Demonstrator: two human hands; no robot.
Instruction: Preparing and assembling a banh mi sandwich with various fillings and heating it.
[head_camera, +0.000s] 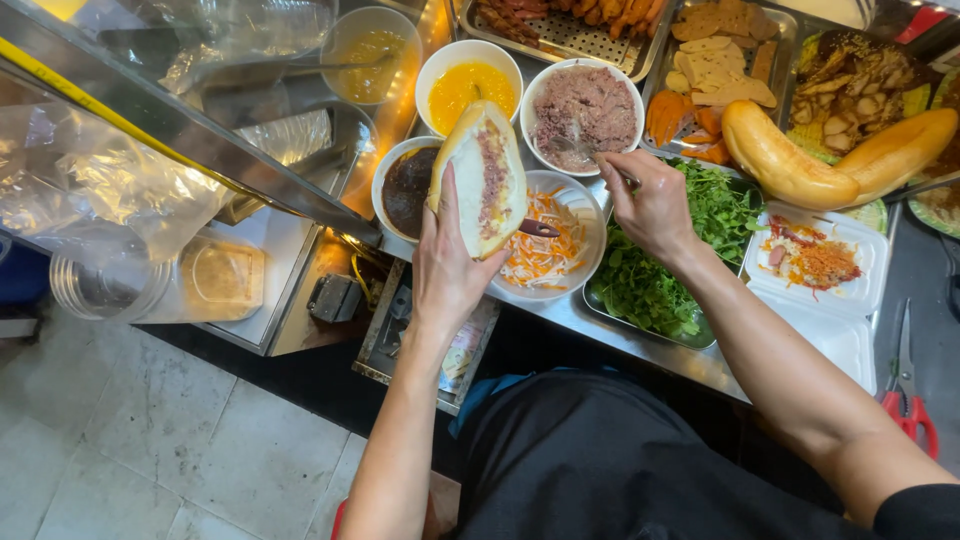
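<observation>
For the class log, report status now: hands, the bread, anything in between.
Left hand grips split baguette roll, filling streak inside. Right hand holds utensil at white bowl of minced pinkish spread. White bowl of shredded carrot pickle lies beneath roll.

Bowls (585, 110) crowd counter — free above greens (650, 285).

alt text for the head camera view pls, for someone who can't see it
Seen from above, a person's left hand holds a split baguette with a pinkish spread inside, while the right hand works a utensil in a bowl of pate. Bowls of sauces, shredded pickles and herbs crowd the counter.
</observation>
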